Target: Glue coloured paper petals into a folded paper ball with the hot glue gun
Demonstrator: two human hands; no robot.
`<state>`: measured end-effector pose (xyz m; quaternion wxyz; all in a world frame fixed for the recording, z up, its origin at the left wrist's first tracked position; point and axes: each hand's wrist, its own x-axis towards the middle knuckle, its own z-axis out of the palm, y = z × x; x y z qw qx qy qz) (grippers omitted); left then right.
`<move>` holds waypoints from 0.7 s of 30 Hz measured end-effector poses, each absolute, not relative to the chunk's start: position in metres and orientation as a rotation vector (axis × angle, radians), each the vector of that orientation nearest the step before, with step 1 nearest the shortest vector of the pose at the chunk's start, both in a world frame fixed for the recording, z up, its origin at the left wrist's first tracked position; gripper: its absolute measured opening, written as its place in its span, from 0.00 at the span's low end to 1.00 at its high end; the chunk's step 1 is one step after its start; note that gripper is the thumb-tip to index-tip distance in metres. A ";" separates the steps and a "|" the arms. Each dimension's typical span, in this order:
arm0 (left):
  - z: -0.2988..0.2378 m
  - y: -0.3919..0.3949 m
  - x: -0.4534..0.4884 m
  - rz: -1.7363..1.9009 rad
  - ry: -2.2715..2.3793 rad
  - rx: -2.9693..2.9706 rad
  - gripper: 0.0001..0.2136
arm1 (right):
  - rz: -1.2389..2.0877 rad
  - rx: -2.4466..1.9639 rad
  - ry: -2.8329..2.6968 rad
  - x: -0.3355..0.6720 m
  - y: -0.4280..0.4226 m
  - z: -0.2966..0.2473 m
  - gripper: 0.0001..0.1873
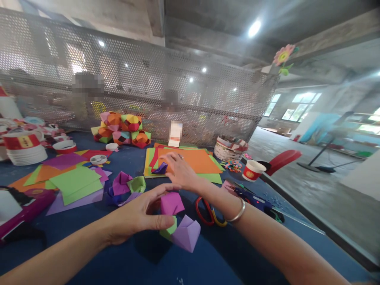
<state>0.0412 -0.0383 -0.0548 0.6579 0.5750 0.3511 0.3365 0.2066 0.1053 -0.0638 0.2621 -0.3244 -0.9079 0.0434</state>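
Note:
My left hand [141,212] is closed around a folded-paper assembly made of a magenta unit [172,203], a green unit [168,231] and a lavender unit [187,233]. Its thumb presses near the green fold, while the other fingers pass behind the magenta one. My right hand [184,172] crosses beyond it and hovers over a stack of orange paper [202,160], fingers spread. Beside those fingers is a dark purple folded unit [160,169]; whether they touch it I cannot tell. Loose folded units [121,183] in magenta, green and purple sit left of my hands.
Red-and-yellow scissors [209,211] lie under my right forearm, with a blue glue gun [255,202] farther right. A paper cup [253,170] and woven basket [230,148] stand right. Coloured sheets [77,184] spread left; finished paper balls [121,128] stand before the mesh partition [192,99].

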 end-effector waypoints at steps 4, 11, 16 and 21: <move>-0.054 -0.038 0.040 0.830 0.816 1.289 0.33 | -0.086 -0.872 -2.724 0.195 0.108 -0.059 0.15; -0.052 -0.039 0.042 0.977 0.822 1.328 0.31 | 0.351 -0.878 -2.214 0.234 0.081 -0.040 0.03; -0.050 -0.042 0.044 1.058 0.912 1.437 0.32 | 1.232 -0.725 -1.654 0.274 0.042 -0.024 0.14; -0.049 -0.045 0.047 1.078 1.000 1.562 0.29 | 1.695 -0.693 -1.353 0.287 0.016 -0.032 0.19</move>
